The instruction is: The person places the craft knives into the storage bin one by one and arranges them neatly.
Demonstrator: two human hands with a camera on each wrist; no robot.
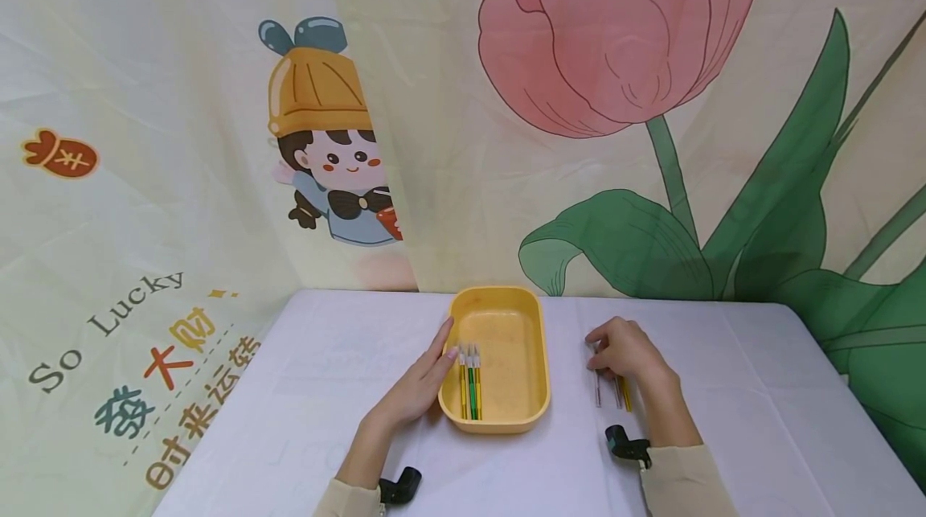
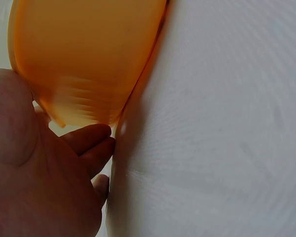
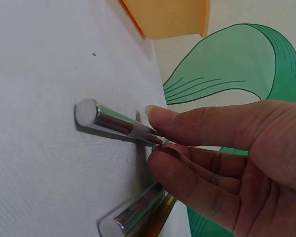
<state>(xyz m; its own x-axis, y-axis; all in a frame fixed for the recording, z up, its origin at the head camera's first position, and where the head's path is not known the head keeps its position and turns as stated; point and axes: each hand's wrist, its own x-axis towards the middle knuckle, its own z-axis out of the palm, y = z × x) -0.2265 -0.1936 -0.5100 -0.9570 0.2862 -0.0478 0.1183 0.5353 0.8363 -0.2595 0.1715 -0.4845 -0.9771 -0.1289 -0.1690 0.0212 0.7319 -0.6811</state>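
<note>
A yellow plastic tray (image 1: 506,425) stands on the table, with several slim pen-like sticks (image 1: 471,388), yellow and green with pale tips, lying along its left side. My left hand (image 1: 414,388) rests against the tray's left side, fingers mostly straight and thumb at the rim. In the left wrist view, its fingertips (image 2: 104,131) touch near the base of the outer wall. To the right of the tray, my right hand (image 1: 625,350) pinches the far end of a clear, silver-ended pen-like stick (image 3: 116,121) between thumb and fingers. Beside it lie another silver-ended stick (image 3: 133,215) and a yellow one (image 1: 626,396).
A white cloth covers the table (image 1: 767,404). Behind it hangs a printed curtain (image 1: 434,99) with a tulip, a cartoon figure and lettering. Black wrist cameras sit by the left sleeve (image 1: 347,499) and the right sleeve (image 1: 687,481).
</note>
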